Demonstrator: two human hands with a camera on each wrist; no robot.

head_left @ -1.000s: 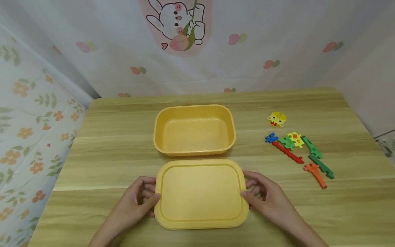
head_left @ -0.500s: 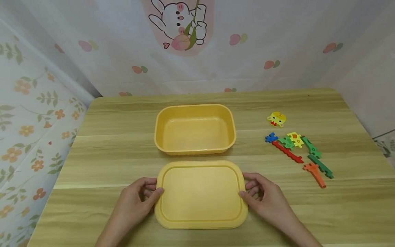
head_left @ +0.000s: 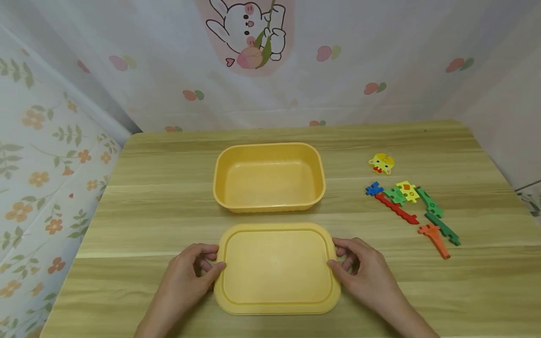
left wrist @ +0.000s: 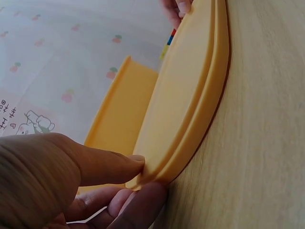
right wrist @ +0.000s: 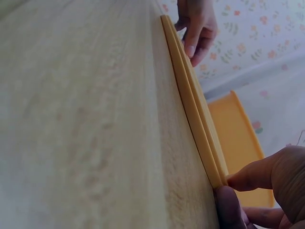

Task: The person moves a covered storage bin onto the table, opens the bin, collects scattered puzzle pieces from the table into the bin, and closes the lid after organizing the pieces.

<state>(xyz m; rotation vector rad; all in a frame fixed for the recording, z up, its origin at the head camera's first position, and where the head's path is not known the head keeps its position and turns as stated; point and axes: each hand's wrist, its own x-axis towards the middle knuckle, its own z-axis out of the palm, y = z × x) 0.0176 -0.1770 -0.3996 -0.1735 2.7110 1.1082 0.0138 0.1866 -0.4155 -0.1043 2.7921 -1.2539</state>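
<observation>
Two hands grasp a yellow lid on a wood-grained desk. The lid lies nearly level, midway between the left and right edges and in front of the box, which stands apart from it, closer to the far edge. The left hand pinches one short end and the right hand the other, each with the thumb on the raised border and fingers at or beneath the rim. Whether the lid touches the desk or is slightly raised cannot be told.

Likely faults: (a) Both holds are at the fingertips on a smooth-looking rim; unequal lifting would probably tilt the lid, and one end could slip and drop. (b) Only a narrow strip of desk separates lid and box; a low forward push would likely bring the lid against the box wall and shove the box toward the far edge. (c) Fingers under the rim could be caught if the lid were set down abruptly. (d) Puzzle pieces, among them a red strip and an orange piece, lie toward the right edge; a wide swing of the right arm might scatter them.
</observation>
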